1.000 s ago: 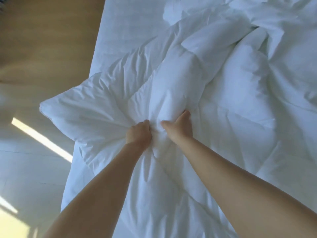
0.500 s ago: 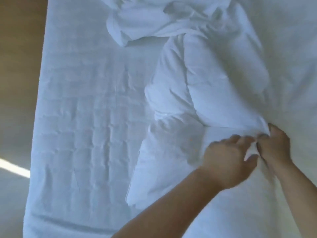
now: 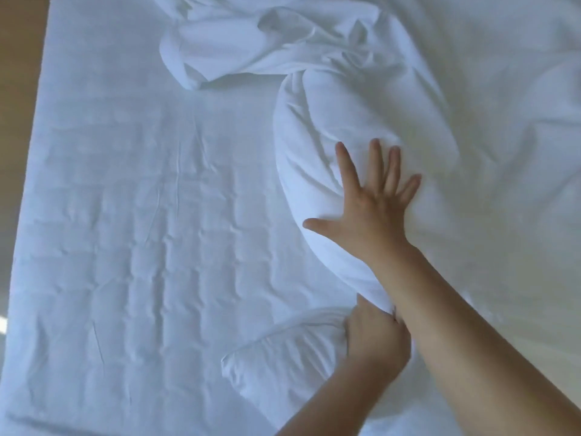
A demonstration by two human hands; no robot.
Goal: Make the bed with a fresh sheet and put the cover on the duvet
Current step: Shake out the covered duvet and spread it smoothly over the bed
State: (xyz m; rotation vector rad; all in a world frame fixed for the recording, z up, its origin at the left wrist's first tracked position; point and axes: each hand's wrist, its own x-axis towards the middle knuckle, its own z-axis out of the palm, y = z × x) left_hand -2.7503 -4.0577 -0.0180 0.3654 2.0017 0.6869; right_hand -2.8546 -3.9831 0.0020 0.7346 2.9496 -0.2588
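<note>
A white duvet (image 3: pixel 355 114) lies bunched in a thick roll on the right half of the bed. My right hand (image 3: pixel 372 202) lies flat on that roll, fingers spread and straight. Below it, partly under my right forearm, my left hand (image 3: pixel 375 338) grips a fold of the duvet where the roll meets a puffy corner (image 3: pixel 276 357). A fitted white sheet (image 3: pixel 125 221), lightly creased, covers the mattress on the left. Thin white fabric (image 3: pixel 239 48), which looks like the cover, is crumpled at the top.
The bed's left edge (image 3: pixel 30 171) runs down the frame, with brown wooden floor (image 3: pixel 15 73) beyond it. More rumpled white bedding (image 3: pixel 518 127) fills the right side.
My right hand has let go of the duvet and now lies spread flat higher up on the roll. My left hand has shifted lower and still grips the fabric.
</note>
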